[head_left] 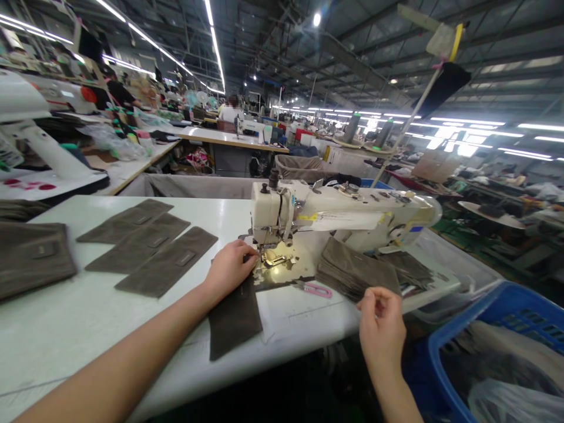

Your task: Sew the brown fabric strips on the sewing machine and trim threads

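Note:
Beside the needle area of a white sewing machine [282, 205], my left hand [231, 267] has its fingers closed at the edge of a dark olive fabric piece [235, 323]. That piece hangs toward the table's front edge, its upper end partly covered by the hand. My right hand [382, 320] is raised just in front of a stack of similar fabric pieces [352, 267], fingers curled in a pinch; whatever is between them is too small to make out. Pink thread snips [318, 289] lie on the table between the two hands.
Several fabric pieces with small tabs [170, 261] lie overlapped on the white table [185, 346], left of the machine. Farther left is another fabric pile [33, 258]. A blue plastic basket [440, 346] holding plastic and cloth stands at right. Other workstations and a person [231, 111] are behind.

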`<state>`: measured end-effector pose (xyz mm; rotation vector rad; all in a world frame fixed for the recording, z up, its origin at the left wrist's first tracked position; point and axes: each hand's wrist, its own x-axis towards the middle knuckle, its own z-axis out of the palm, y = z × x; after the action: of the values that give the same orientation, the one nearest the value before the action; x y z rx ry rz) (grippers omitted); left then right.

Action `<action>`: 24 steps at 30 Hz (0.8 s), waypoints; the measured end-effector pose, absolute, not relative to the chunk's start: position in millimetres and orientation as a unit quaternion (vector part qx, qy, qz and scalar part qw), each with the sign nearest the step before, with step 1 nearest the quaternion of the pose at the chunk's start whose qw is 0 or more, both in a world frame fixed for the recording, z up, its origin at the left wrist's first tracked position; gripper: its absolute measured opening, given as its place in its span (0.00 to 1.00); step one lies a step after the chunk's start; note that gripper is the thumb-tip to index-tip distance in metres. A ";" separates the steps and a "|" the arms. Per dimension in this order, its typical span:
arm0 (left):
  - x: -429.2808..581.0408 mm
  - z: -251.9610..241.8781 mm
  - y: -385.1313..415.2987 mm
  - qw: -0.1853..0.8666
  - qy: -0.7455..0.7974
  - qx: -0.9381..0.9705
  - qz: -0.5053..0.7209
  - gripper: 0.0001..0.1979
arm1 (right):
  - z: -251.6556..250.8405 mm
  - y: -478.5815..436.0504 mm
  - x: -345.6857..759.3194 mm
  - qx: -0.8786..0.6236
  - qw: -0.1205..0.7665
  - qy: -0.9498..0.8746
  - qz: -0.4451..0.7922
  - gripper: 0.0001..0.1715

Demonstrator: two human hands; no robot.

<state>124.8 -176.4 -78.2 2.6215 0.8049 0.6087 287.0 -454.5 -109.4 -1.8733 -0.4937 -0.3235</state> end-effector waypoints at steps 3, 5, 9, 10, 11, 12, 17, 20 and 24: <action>124.3 -78.1 -175.4 0.161 0.287 0.920 0.212 0.14 | -111.5 -458.5 290.4 -0.795 0.560 -0.197 -0.123 0.17; 123.0 -75.5 -173.5 0.157 0.289 0.920 0.212 0.15 | -111.1 -460.0 290.2 -0.793 0.566 -0.194 -0.115 0.17; 113.2 -61.6 -168.9 0.146 0.289 0.923 0.207 0.16 | -105.6 -462.6 282.4 -0.771 0.569 -0.211 -0.195 0.19; 108.6 -57.5 -169.4 0.145 0.286 0.925 0.203 0.16 | -104.3 -463.2 279.0 -0.760 0.565 -0.223 -0.230 0.19; 103.1 -53.9 -171.5 0.145 0.277 0.929 0.196 0.16 | -103.4 -463.4 274.9 -0.749 0.561 -0.242 -0.258 0.17; 96.6 -51.4 -175.3 0.147 0.260 0.936 0.186 0.16 | -103.0 -463.1 270.4 -0.739 0.553 -0.271 -0.273 0.15; 58.3 -61.6 -216.3 0.153 0.140 0.970 0.129 0.17 | -106.5 -449.1 242.7 -0.704 0.488 -0.477 -0.196 0.07; 44.1 -78.1 -234.1 0.109 0.142 0.977 0.113 0.25 | -108.0 -434.6 228.9 -0.673 0.463 -0.555 -0.156 0.11; 54.6 -88.1 -221.3 0.096 0.146 0.978 0.115 0.27 | -105.5 -422.5 222.7 -0.667 0.427 -0.595 -0.137 0.11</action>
<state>54.6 -221.3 -88.1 2.8984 0.4339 0.3395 222.7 -422.5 -105.5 -1.6665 -1.4876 -0.3418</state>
